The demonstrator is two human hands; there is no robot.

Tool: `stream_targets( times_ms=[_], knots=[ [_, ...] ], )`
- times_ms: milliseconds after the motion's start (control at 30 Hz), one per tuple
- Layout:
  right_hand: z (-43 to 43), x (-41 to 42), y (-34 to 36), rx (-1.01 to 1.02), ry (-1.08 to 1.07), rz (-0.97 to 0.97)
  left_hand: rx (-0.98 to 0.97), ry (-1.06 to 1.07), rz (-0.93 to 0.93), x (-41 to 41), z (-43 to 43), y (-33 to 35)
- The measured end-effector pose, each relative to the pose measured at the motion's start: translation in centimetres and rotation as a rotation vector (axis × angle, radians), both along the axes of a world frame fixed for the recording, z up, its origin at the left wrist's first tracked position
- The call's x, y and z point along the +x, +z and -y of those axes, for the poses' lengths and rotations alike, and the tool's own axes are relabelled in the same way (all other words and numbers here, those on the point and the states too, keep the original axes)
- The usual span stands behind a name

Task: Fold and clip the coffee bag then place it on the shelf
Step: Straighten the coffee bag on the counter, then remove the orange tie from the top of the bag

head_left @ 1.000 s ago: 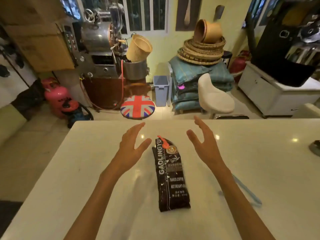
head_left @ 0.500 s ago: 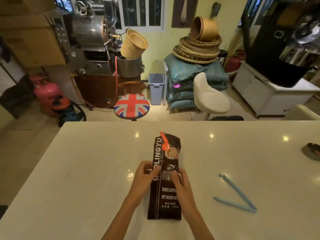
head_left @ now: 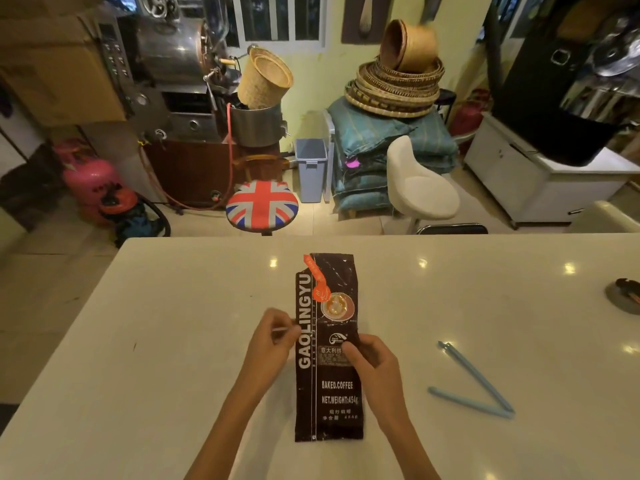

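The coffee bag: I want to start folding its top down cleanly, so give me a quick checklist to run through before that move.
1. Coffee bag lies flat on the white table, top end pointing away: ok.
2. Both hands on the bag: left hand at its left edge, right hand at its right edge, mid-length: ok.
3. Top end free to fold, nothing resting on it: ok.
4. Blue clip open in a V on the table, to the right of the bag: ok.
5. Bag's mouth sealed or open: cannot tell.
6. Shelf for placing it: not in view, cannot tell.
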State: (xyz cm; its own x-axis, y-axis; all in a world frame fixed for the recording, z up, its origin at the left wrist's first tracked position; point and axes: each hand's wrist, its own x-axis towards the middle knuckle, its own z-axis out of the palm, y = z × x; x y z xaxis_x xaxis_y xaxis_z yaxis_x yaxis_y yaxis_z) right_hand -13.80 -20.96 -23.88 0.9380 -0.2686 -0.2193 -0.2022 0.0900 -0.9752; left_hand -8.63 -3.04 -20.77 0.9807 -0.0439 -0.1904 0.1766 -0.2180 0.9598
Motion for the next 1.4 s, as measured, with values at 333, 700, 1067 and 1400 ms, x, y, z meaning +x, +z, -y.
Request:
stream_targets(
  times_ms=[333, 700, 1067, 1400],
  knots=[
    [-1.8, -0.7, 0.4, 0.003, -0.082, 0.107, 0.775, -0.645, 0.298, 11.5, 7.4, 11.8],
    [1.1, 1.5, 6.0, -0.032, 0.276, 0.035, 0.505, -0.863, 0.533, 7.6, 8.9, 15.0],
    [2.1, 2.3, 5.5, -0.079, 0.364, -0.159, 0.568, -0.743, 0.647, 9.5, 7.3, 16.0],
    [2.6, 0.6, 2.9, 0.095, 0.139, -0.180, -0.009, -0.133, 0.193, 2.0, 3.2, 6.8]
  ],
)
